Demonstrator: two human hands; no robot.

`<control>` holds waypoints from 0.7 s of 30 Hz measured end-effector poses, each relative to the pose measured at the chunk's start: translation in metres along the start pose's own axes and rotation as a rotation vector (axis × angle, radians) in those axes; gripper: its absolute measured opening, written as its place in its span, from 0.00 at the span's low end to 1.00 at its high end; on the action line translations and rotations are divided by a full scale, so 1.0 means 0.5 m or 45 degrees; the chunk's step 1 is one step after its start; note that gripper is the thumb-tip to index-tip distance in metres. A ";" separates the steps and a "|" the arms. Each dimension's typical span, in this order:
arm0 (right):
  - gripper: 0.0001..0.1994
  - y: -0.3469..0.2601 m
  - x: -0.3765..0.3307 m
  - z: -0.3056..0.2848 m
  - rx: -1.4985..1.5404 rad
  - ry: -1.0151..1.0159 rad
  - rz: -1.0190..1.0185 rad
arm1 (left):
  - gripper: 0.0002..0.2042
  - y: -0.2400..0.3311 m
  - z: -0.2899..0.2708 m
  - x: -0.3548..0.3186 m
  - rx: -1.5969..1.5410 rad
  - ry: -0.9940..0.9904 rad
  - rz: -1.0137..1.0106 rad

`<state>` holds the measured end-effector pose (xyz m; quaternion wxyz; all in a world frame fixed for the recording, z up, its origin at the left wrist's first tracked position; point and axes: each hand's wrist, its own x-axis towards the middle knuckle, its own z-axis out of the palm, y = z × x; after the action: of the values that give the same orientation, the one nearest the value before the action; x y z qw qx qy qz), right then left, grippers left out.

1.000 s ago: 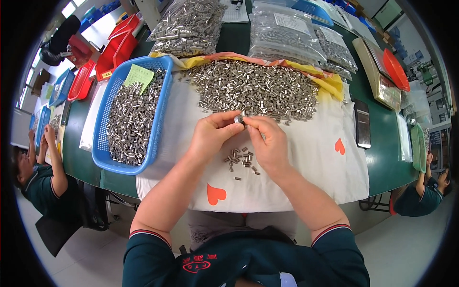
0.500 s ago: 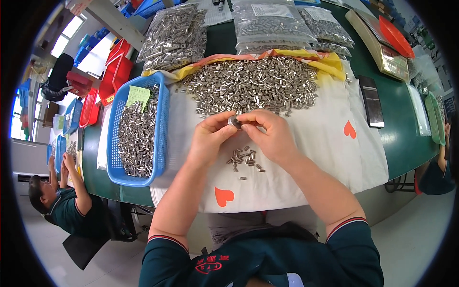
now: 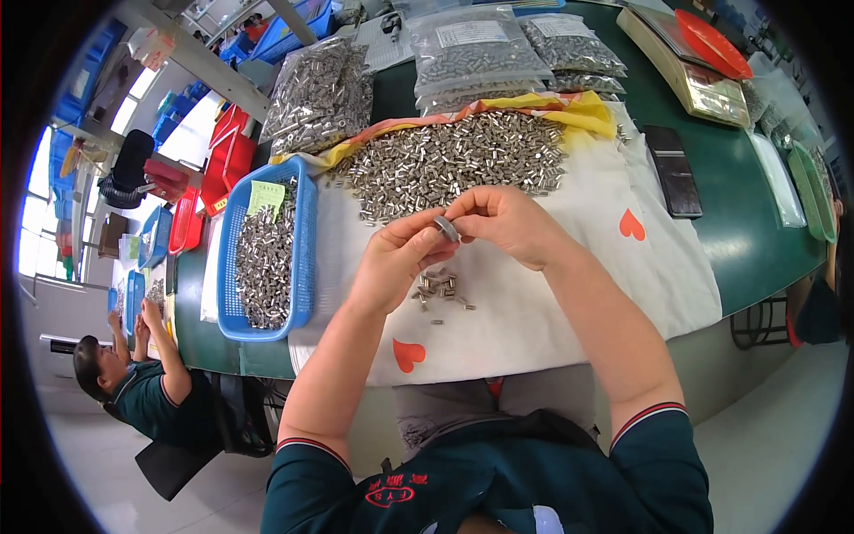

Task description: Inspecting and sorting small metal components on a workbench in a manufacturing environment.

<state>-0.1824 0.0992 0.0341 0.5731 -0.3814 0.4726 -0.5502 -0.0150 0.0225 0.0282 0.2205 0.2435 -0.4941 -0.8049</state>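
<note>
My left hand (image 3: pixel 391 262) pinches a small round grey metal ring (image 3: pixel 447 229) between thumb and fingers, held tilted above the cloth. Against the ring's far side, the thumb and forefinger of my right hand (image 3: pixel 511 224) are pressed together; whatever they pinch is hidden. Just below my hands, a small loose group of short metal cylinders (image 3: pixel 438 287) lies on the white cloth (image 3: pixel 498 334). Beyond them spreads a large heap of the same shiny cylinders (image 3: pixel 454 160). A blue basket (image 3: pixel 305 254) at the left holds many more, with a pale green slip (image 3: pixel 265 198) on top.
Filled clear bags (image 3: pixel 480 53) stand behind the heap's yellow cloth edge (image 3: pixel 583 109). A dark phone-like slab (image 3: pixel 673 171) and a scale (image 3: pixel 689 76) with a red tray (image 3: pixel 712 43) are at the right. Red bins (image 3: pixel 227 160) and a seated person (image 3: pixel 151 392) are left.
The view has shifted slightly. The ring now tilts more, with its flat face turned differently. My right hand has lifted and its fingers have moved along the ring's edge.
</note>
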 end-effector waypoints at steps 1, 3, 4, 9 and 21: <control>0.05 -0.009 -0.012 -0.001 0.023 -0.004 -0.001 | 0.13 0.005 0.012 -0.002 0.006 -0.009 0.000; 0.05 -0.016 -0.039 -0.015 0.048 0.012 -0.006 | 0.14 0.007 0.042 -0.005 0.167 -0.020 -0.042; 0.05 -0.016 -0.055 -0.026 0.099 0.003 -0.014 | 0.14 0.004 0.059 -0.005 0.170 -0.038 -0.048; 0.05 -0.020 -0.146 -0.061 0.248 0.129 -0.015 | 0.15 -0.034 0.136 0.004 0.031 -0.237 -0.046; 0.01 -0.022 -0.277 -0.133 0.462 0.375 -0.291 | 0.14 -0.085 0.284 0.053 -0.146 -0.491 -0.129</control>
<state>-0.2421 0.2408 0.0442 0.4913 -0.2392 0.3982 -0.7368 -0.1273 0.1222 0.0410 0.0947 0.0963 -0.4676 -0.8736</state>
